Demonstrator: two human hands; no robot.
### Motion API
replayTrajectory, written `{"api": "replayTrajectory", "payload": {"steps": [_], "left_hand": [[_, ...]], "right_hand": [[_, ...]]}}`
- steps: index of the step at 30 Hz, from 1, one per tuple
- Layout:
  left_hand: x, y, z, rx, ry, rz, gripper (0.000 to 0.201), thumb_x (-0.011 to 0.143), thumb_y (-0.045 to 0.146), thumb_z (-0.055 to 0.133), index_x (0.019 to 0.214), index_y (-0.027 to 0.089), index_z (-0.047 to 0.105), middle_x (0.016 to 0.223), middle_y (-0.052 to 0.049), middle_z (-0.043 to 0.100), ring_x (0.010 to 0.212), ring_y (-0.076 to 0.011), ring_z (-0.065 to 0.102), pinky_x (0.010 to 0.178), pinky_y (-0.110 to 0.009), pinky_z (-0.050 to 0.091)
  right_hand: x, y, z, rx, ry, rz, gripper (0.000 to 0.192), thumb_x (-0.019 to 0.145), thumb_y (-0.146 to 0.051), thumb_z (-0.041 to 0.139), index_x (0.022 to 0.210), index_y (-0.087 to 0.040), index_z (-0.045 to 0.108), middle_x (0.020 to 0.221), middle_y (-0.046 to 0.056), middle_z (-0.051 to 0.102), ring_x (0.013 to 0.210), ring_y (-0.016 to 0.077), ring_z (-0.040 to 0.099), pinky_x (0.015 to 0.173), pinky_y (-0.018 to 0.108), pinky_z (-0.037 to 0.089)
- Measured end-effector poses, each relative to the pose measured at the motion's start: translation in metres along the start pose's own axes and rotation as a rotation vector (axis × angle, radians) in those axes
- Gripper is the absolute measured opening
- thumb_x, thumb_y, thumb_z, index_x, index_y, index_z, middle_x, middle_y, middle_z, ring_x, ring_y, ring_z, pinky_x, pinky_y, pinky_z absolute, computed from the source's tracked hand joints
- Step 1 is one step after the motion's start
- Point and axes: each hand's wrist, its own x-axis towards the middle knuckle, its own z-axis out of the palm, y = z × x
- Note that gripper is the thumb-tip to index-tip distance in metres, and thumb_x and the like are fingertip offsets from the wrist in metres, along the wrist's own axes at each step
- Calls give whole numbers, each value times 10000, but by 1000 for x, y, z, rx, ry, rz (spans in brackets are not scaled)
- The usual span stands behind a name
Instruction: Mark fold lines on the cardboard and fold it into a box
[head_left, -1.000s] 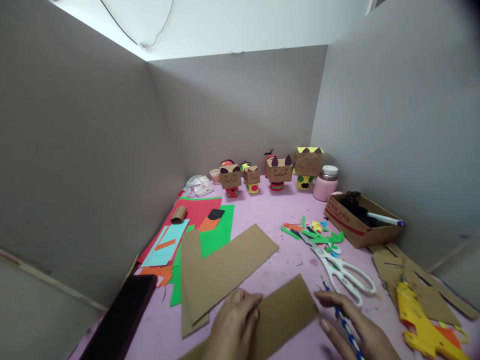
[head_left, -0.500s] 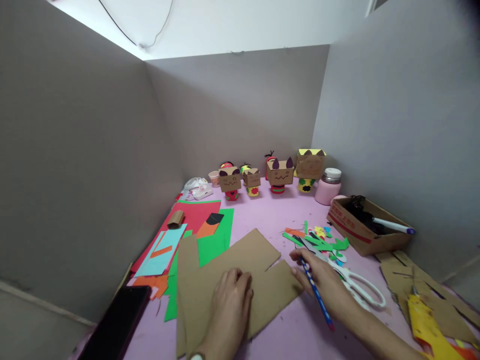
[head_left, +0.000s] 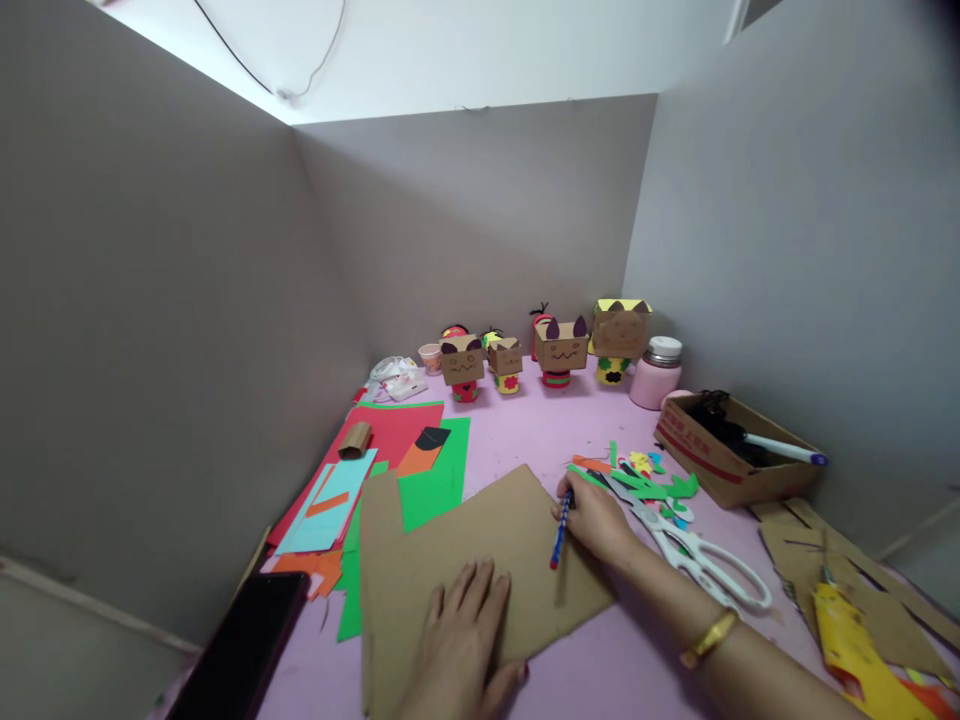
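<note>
My left hand (head_left: 469,630) lies flat on a brown cardboard sheet (head_left: 420,580), its fingers spread. Over the sheet's right part, my right hand (head_left: 596,520) is closed round a blue patterned pencil (head_left: 561,535) with a red end that points toward me. The pencil's other end is hidden by the fingers. To the right of that hand lie white-handled scissors (head_left: 705,560), apart from it. A narrower cardboard piece (head_left: 381,500) shows under the sheet's left edge.
Green paper (head_left: 439,490), red paper (head_left: 401,420) and light-blue paper (head_left: 322,515) lie left. A phone (head_left: 240,640) is front left. Several cardboard-headed figures (head_left: 561,348) line the back. At right are a pink jar (head_left: 656,375), a cardboard box (head_left: 720,460) and a yellow glue gun (head_left: 855,640).
My right hand has moved left and farther over the cardboard with the pencil, which now stands more upright. My left hand has flattened and spread its fingers. The sheet has shifted slightly.
</note>
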Motion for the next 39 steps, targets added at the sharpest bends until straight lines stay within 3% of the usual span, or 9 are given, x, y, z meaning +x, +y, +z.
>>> {"api": "replayTrajectory", "payload": {"steps": [4, 8, 13, 18, 22, 27, 33, 39], "left_hand": [[-11, -8, 6, -12, -3, 136, 668, 741, 239, 626, 1383, 246, 441, 1461, -119, 368, 1349, -336, 339, 1045, -593, 310], [-19, -6, 12, 21, -25, 150, 663, 750, 216, 600, 1390, 251, 429, 1479, -105, 333, 1363, -331, 308, 1048, -605, 295], [-25, 1, 15, 19, 2, 131, 651, 755, 221, 607, 1383, 237, 439, 1478, -110, 340, 1359, -330, 321, 1050, -605, 299], [-30, -5, 25, 40, 83, 175, 680, 731, 200, 643, 1378, 260, 444, 1470, -110, 359, 1343, -331, 355, 1051, -559, 331], [-35, -16, 36, 82, 144, 226, 698, 739, 217, 664, 1390, 287, 422, 1466, -94, 381, 1334, -333, 373, 1046, -536, 358], [-37, -26, 48, 94, 177, 341, 697, 735, 238, 682, 1379, 311, 425, 1447, -107, 412, 1298, -314, 435, 1030, -523, 378], [-26, -13, 31, 98, 189, 365, 607, 820, 238, 598, 1393, 277, 401, 1465, -129, 391, 1332, -306, 388, 1029, -581, 345], [-8, -3, 17, 102, 174, 357, 608, 801, 179, 595, 1375, 281, 423, 1457, -126, 411, 1330, -298, 394, 1035, -580, 339]], "right_hand": [[-26, 17, -8, 36, 12, -10, 159, 907, -309, 581, 947, -157, 610, 835, -8, 637, 728, 132, 615, 677, 308, 504], [-48, 26, -17, 57, 14, -29, 38, 877, -191, 577, 892, -163, 599, 674, -48, 592, 655, 122, 580, 622, 265, 455], [-36, 13, -20, 13, 18, 24, 205, 916, -329, 573, 1025, -158, 604, 921, 14, 648, 799, 152, 633, 735, 349, 518], [-21, -8, -8, -5, -3, 90, 266, 910, -331, 589, 1119, -167, 590, 1100, 53, 632, 930, 188, 636, 803, 399, 527], [-26, -4, -1, 82, -18, 107, 249, 909, -327, 591, 1099, -165, 599, 1082, 49, 639, 909, 180, 640, 788, 386, 533], [-50, 27, -1, 287, 23, 117, 199, 913, -324, 585, 1005, -149, 606, 903, 6, 646, 712, 121, 628, 648, 297, 533], [-70, 53, -3, 518, 147, 121, 142, 845, -247, 581, 793, -208, 455, 553, -113, 427, 450, 82, 466, 456, 207, 390], [-63, 53, 2, 564, 271, 111, 135, 757, -271, 514, 756, -254, 380, 503, -110, 390, 443, 119, 436, 444, 220, 315]]}}
